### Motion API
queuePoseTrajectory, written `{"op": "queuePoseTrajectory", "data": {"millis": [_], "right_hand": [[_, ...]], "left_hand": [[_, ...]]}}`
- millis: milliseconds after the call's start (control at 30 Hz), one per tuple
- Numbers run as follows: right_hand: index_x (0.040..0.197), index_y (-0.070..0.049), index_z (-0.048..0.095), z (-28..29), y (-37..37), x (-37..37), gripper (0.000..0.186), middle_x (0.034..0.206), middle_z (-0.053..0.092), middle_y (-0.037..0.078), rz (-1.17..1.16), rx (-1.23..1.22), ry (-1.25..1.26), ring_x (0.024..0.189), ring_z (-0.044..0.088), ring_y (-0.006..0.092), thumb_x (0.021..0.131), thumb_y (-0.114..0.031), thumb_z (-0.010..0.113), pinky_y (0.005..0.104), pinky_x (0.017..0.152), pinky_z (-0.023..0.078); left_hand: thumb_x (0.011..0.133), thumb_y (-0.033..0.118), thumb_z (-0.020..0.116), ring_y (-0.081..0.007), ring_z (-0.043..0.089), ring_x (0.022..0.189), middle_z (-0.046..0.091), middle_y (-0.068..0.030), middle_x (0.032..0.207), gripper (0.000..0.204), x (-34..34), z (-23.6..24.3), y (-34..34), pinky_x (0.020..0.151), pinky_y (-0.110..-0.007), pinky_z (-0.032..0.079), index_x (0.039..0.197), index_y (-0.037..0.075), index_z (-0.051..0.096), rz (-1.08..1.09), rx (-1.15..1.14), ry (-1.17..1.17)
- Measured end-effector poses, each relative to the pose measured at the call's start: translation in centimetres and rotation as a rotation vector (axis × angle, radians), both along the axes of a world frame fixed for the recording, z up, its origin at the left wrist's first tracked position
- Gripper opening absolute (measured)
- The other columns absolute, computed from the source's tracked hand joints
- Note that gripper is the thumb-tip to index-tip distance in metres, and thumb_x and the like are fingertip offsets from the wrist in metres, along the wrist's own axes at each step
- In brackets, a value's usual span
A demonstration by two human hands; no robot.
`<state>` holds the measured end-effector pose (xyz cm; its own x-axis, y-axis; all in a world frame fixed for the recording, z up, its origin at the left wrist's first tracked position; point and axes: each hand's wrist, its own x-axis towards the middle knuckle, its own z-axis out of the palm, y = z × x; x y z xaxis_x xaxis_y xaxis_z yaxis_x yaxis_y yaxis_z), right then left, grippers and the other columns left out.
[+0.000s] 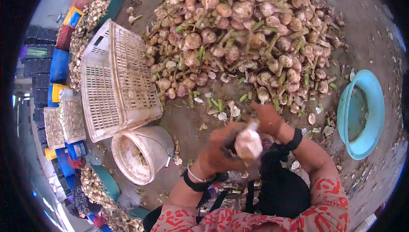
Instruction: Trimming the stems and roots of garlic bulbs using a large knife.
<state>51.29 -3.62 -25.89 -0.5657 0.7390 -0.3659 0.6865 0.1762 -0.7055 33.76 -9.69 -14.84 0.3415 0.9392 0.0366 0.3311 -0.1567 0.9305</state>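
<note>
A pale garlic bulb [248,145] is gripped in my left hand [219,149], its root end facing up toward me. Just above and to the right of the bulb, my right hand [269,119] is close to the bulb's neck. Its fingers are smeared by motion, and I cannot make out whether it holds anything. Beyond both hands rises a large heap of garlic bulbs [243,17], many with stalks and soil on them. Cut stalk pieces and papery skins lie on the ground between the heap and my hands.
A white slotted crate [134,74] stands left of the heap, with a dirty white bucket [159,146] nearer me. On the right is a turquoise basin [375,115]. Farther left are more garlic, a blue container [59,66] and stacked crates [72,119].
</note>
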Motion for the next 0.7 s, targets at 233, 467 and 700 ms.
{"op": "queuePoseTrajectory", "data": {"millis": [233, 467, 700], "right_hand": [[0.117, -0.005, 0.052, 0.8, -1.5, 2.1, 0.04, 0.106, 0.06, 0.012, -0.185, -0.295, 0.785, 0.091, 0.059, 0.0313, 0.084, -0.025, 0.06, 0.0356, 0.082, 0.046], [0.11, -0.003, 0.058, 5.9, -0.6, 0.8, 0.031, 0.106, 0.06, 0.014, -0.331, -0.187, 0.581, 0.092, 0.059, 0.0295, 0.085, -0.022, 0.06, 0.0322, 0.077, 0.046], [0.104, -0.003, 0.06, 3.4, -1.5, -0.9, 0.029, 0.087, 0.064, 0.012, -0.256, 0.097, 0.545, 0.08, 0.06, 0.0296, 0.082, -0.02, 0.064, 0.0336, 0.075, 0.046]], "left_hand": [[0.056, 0.017, 0.08, -0.0428, 0.045, 0.111, 0.045, -0.0226, 0.124, 0.078, -0.5, -2.0, 0.3, 0.093, -0.045, 0.039, 0.124, 0.0, 0.045, 0.111, 0.174, 0.408], [0.064, 0.011, 0.077, -0.0341, 0.048, 0.114, 0.047, -0.0201, 0.125, 0.075, -0.9, -5.3, -2.1, 0.094, -0.039, 0.04, 0.128, 0.0, 0.04, 0.385, -0.16, 0.092], [0.07, 0.015, 0.074, -0.0305, 0.05, 0.111, 0.046, -0.02, 0.126, 0.073, 0.3, -4.0, -1.6, 0.095, -0.038, 0.04, 0.131, -0.001, 0.036, 0.395, -0.002, 0.217]]}}
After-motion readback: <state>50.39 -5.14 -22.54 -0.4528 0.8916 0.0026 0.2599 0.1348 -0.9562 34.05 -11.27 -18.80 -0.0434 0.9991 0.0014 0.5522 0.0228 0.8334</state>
